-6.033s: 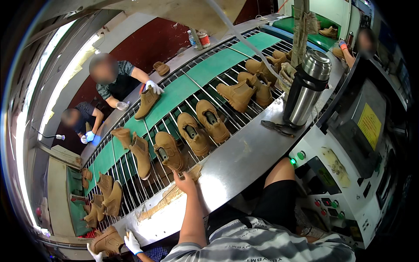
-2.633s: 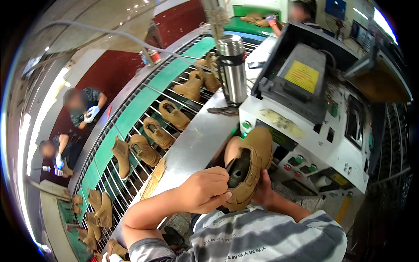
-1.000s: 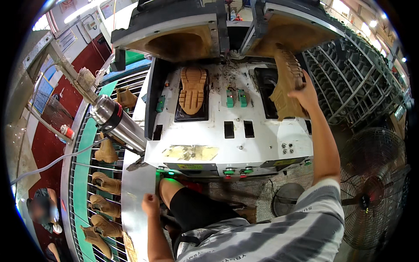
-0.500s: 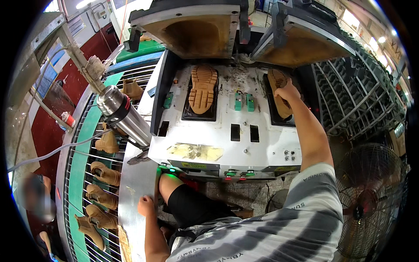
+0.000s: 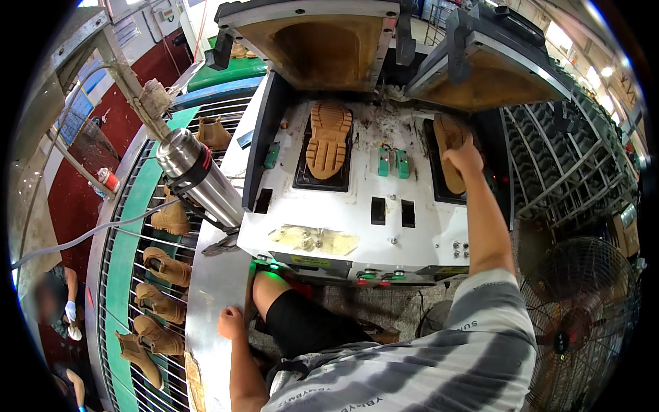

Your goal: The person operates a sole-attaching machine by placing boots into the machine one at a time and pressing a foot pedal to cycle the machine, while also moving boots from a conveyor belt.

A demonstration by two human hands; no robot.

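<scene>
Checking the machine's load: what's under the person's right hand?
Under the right hand is a tan shoe, over a black frame. The hand partly covers the shoe; its underside is hidden.

A short-sleeved shirt point(image 5: 412, 357) is worn, patterned in light grey and white with broad, soft-edged bands of darker grey. Small dark lettering point(image 5: 469, 325) is printed in several places, the right sleeve point(image 5: 495, 309) included, which is cut loose and wide. Plain black shorts point(image 5: 309, 326) are worn below, while the left hand point(image 5: 230, 322) and right hand point(image 5: 467, 158) are bare.
</scene>
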